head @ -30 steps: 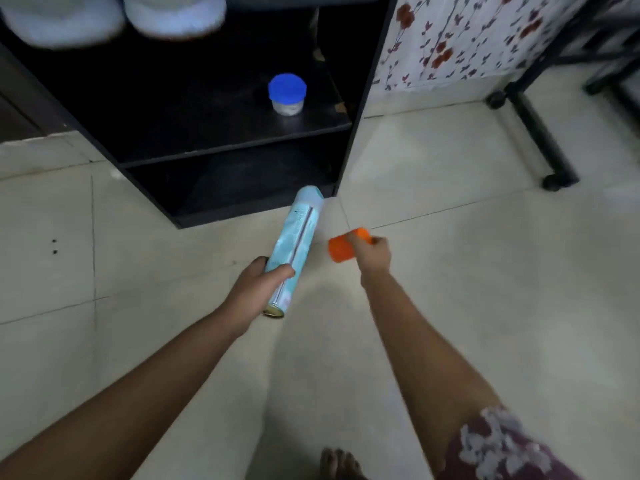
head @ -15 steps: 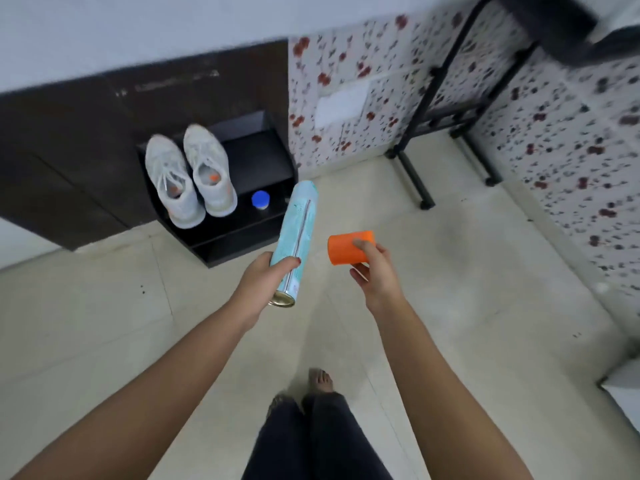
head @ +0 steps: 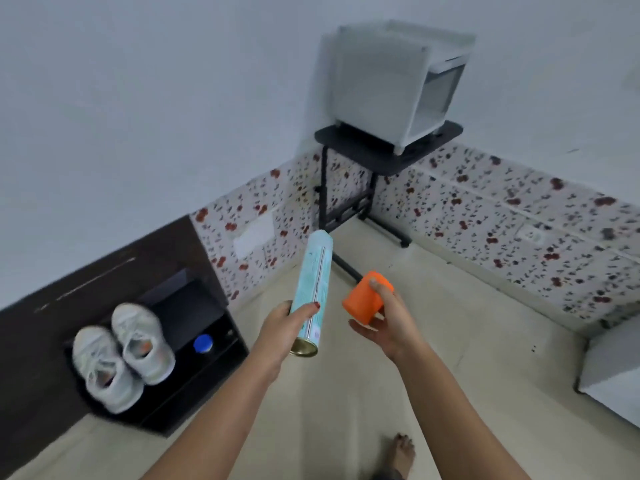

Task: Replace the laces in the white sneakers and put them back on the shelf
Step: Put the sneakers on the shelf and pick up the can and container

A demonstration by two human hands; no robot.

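Head view: left hand point(head: 284, 323) grips spray can point(head: 313, 282), right hand point(head: 384, 323) holds orange cap point(head: 363, 299). Sneakers point(head: 124, 355) sit on shelf point(head: 204, 386) at 8 o'clock. Probably wrap-up; next, align cap onto can.

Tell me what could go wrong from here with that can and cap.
The left hand grips the spray can near its base only; the long body could tip out and land by the bare foot.
The right hand holds the orange cap by thumb and fingertips; it may drop and roll away.
Both hands are full, so the white sneakers cannot be handled yet.
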